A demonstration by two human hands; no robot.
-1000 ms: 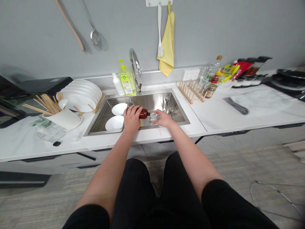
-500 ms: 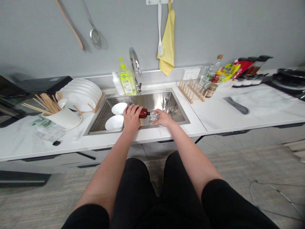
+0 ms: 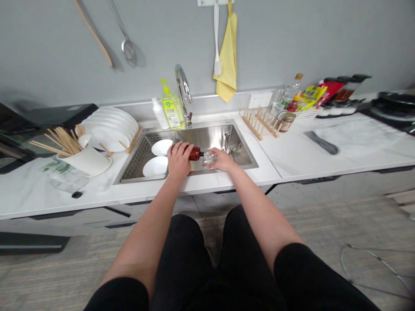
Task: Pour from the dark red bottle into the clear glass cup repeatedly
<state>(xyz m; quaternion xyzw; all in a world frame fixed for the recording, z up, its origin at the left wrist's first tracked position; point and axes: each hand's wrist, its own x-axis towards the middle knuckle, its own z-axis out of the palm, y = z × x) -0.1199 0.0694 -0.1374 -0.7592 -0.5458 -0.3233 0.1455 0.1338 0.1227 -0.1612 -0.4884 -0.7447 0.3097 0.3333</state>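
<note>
My left hand [image 3: 180, 159] is closed around a reddish-brown bottle [image 3: 195, 153], which lies on its side with its dark neck pointing right. The neck meets the mouth of a small clear glass [image 3: 208, 159], gripped in the fingers of my right hand [image 3: 222, 160]. Both are held over the front of the steel sink [image 3: 248, 158]. Whether liquid flows between them is too small to tell. Two white bowls [image 3: 156, 166] rest in the wire drainer [image 3: 134, 160] on the sink's left side, close to my left hand.
Behind the sink rise the faucet [image 3: 183, 88] and a yellow-green soap bottle [image 3: 173, 110]. White plates [image 3: 112, 125] and a chopstick holder [image 3: 89, 160] stand left. To the right are a wooden rack [image 3: 261, 123], a jar [image 3: 287, 122] and a basket of condiments [image 3: 306, 113].
</note>
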